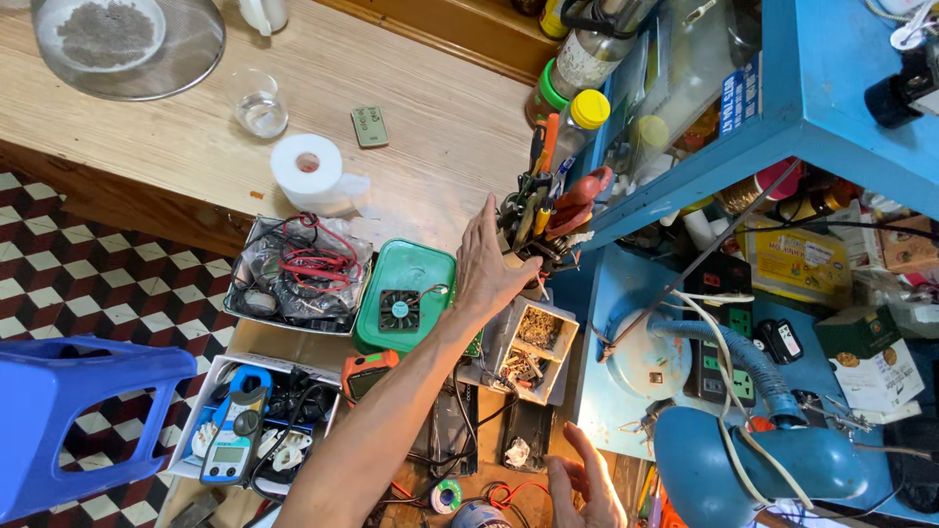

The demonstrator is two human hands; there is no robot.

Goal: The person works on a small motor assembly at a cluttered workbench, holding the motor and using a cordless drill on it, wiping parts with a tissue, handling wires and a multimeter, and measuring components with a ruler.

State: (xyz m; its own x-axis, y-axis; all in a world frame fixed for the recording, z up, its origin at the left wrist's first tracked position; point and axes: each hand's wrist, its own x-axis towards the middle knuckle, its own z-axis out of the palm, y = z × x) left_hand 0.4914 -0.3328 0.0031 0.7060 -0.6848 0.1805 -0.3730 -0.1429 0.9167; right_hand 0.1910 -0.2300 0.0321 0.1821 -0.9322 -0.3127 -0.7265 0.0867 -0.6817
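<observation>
- Left hand [486, 266]: extended far across the surface [147, 137], fingers nearly straight, fingertips touching the tool holder [536, 220]; grip not closed on anything.
- Right hand [587, 486]: near edge, open, palm up, empty.
- Tool holder: right of the green box [419, 264].

Two hands [489, 269], one tissue roll [308, 173], one glass [259, 103]

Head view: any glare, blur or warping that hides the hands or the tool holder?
Head view: even light, no strong glare; left hand sharp at the tool holder; right hand cut by the bottom edge, slightly soft; blue shelf edges slant from the wide lens.
</observation>
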